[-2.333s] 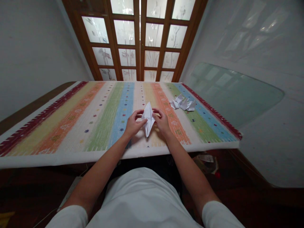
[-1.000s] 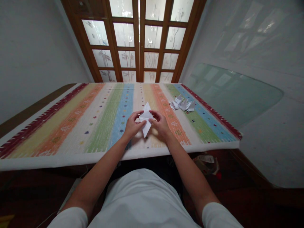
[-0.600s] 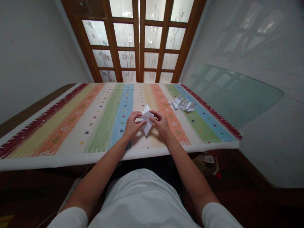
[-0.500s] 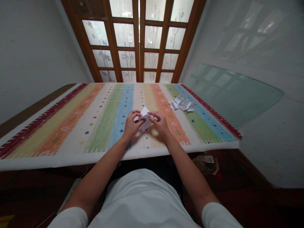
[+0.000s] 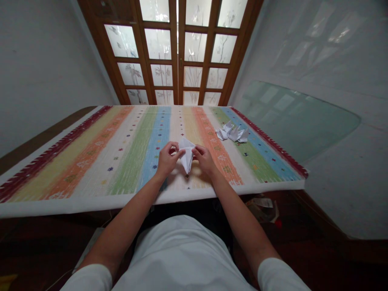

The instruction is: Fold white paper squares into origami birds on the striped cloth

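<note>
Between my two hands is a folded piece of white paper (image 5: 187, 156), kite-like in outline, with its narrow point toward me. My left hand (image 5: 168, 158) pinches its left edge between thumb and fingers. On the opposite edge, my right hand (image 5: 205, 157) grips it the same way, the thumb on top. The paper is held just above the striped tablecloth (image 5: 130, 161). Some of my fingertips are hidden behind it. Off to the right, several white folded paper figures (image 5: 232, 132) with pointed tips sit close together on the cloth.
The table's near edge (image 5: 169, 196) runs in front of my body. Glazed wooden doors (image 5: 178, 60) stand beyond the far side. A pale glass panel (image 5: 291, 117) leans at the right wall. Below the table's right side, a cardboard box (image 5: 262, 208) rests on the dark floor.
The paper's upper layer, raised toward the thumbs before, now lies flatter, showing a long kite shape with its point toward me. Both hands have stayed nearly in place.
</note>
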`<state>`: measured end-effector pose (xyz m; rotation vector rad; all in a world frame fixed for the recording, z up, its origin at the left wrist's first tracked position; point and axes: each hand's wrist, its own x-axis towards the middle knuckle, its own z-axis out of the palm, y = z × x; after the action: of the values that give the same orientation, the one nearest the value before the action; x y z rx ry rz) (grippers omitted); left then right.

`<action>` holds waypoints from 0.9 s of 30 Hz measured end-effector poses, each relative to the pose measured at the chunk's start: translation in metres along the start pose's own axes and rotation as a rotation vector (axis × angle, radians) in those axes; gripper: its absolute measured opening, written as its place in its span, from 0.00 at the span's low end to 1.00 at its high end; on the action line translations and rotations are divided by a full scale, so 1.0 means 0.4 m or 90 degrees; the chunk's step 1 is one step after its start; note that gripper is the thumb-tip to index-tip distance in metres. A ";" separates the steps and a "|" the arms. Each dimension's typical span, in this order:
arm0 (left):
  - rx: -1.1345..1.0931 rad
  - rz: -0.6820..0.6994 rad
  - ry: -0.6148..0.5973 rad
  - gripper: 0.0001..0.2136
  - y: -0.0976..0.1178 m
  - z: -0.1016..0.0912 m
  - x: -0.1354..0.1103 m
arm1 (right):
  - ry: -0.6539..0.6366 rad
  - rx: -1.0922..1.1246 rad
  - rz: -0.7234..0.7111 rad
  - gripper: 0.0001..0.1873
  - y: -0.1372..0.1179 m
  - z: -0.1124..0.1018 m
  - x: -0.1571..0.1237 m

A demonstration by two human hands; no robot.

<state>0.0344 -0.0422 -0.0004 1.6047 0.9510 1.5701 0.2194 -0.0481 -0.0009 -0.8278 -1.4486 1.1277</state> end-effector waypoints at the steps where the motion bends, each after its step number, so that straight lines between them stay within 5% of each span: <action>1: 0.029 0.012 -0.020 0.15 0.003 -0.001 -0.001 | -0.006 0.018 0.011 0.34 -0.003 0.002 -0.001; 10: 0.074 0.005 -0.132 0.20 0.020 -0.003 -0.014 | 0.038 0.034 0.011 0.32 -0.013 0.007 -0.001; 16: 0.028 0.006 -0.124 0.17 0.001 -0.001 -0.002 | 0.079 0.083 0.028 0.34 -0.004 0.001 0.006; 27: 0.105 -0.027 -0.021 0.12 -0.006 -0.021 0.012 | 0.232 0.082 -0.021 0.19 -0.002 -0.012 0.015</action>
<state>0.0260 -0.0369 0.0001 1.7056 1.1135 1.4647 0.2230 -0.0419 0.0018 -0.8633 -1.0724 0.9749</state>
